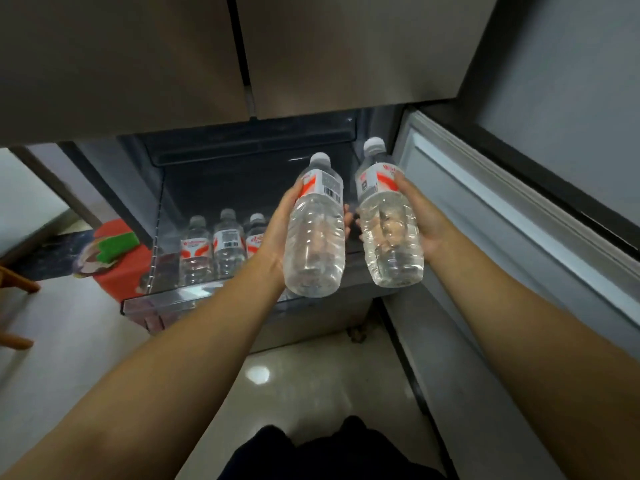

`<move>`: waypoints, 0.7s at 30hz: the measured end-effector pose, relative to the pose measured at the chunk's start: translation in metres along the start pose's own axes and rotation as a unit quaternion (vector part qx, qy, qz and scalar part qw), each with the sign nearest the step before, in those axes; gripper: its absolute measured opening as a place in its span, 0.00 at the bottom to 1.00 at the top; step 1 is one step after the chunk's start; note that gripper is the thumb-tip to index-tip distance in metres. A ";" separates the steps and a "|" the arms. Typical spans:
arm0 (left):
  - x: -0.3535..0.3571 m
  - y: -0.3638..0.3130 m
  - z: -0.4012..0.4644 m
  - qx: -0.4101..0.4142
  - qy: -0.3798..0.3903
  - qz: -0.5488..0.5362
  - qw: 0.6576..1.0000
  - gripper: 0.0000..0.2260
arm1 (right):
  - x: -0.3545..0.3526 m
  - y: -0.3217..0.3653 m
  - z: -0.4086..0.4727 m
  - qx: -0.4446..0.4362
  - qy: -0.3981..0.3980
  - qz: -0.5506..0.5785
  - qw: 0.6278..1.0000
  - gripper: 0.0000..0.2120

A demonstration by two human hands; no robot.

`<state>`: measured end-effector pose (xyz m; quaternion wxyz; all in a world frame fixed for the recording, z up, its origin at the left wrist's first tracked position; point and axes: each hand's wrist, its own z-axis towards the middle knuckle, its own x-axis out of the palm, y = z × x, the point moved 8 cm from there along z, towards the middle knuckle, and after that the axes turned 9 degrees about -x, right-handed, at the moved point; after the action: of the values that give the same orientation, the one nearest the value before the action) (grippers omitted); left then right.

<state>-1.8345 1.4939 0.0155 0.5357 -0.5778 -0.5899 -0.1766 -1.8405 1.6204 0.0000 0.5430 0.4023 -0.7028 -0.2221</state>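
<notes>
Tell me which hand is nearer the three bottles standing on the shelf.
Left. The left hand, gripping one bottle, is just beside the three bottles, partly covering the last one; the right hand, gripping another bottle, is farther right.

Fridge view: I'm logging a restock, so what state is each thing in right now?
left hand: grips the left bottle.
right hand: grips the right bottle.
left bottle: capped, filled, held tilted, off the shelf.
right bottle: capped, filled, held tilted, off the shelf.
three shelf bottles: capped, upright on the fridge shelf.
lower fridge door: open.
upper fridge doors: shut.
</notes>
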 end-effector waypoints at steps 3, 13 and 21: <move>0.000 0.005 -0.003 -0.019 -0.015 0.050 0.998 0.27 | 0.001 0.010 -0.034 -0.042 0.000 0.021 0.999 0.39; -0.021 0.049 -0.040 -0.139 -0.118 0.262 0.948 0.22 | -0.011 -0.052 -0.119 -0.164 -0.210 -0.063 0.962 0.21; -0.035 0.098 -0.042 -0.072 -0.092 0.476 0.871 0.06 | -0.048 -0.133 -0.191 -0.133 -0.437 -0.266 0.849 0.32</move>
<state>-1.7391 1.4684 -0.0387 0.4550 -0.8395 -0.2752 0.1118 -1.6130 1.6069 -0.0681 0.1479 0.3593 -0.6976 -0.6020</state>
